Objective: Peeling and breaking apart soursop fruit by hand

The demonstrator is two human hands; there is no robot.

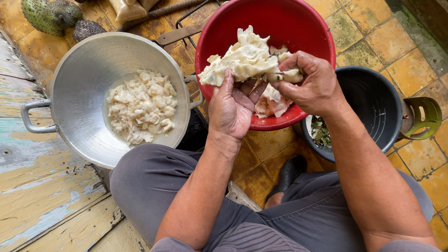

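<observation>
Far left of fingers: two green spiny fruits (50, 15) at top corner, uncut, well apart from both hands.
Left of fingers: metal wok (88, 60) with two handles, resting partly on worn painted boards (42, 186); holds white pulp pieces (141, 105) in a loose heap, off to the left of the left thumb.
Left hand (232, 109): palm up, fingers curled under the pulp mass (245, 58), cupping it from below; thumb up along the near edge. Closed around the mass, not spread.
Pulp mass: white, fibrous, ragged; held above the red basin (224, 25); long axis roughly left to right, from left fingertips across to right knuckles, tilted up slightly toward the far side.
Right hand (310, 84): palm down, thumb and forefinger pinched narrow on the right end of the mass (what sits under the pinch is hidden, cannot tell seed or fibre).
Nearer hand: both touching; left bears the weight, right works the end.
Below fingers: more pulp (270, 106) in the basin, pinkish-white, just under the right thumb.
Right of fingers: black bucket (378, 107) with green scraps (320, 131) at its near rim, just beside the right wrist; green-handled object (427, 116) at bucket's far edge.
Floor: yellow stained tiles (410, 60).
</observation>
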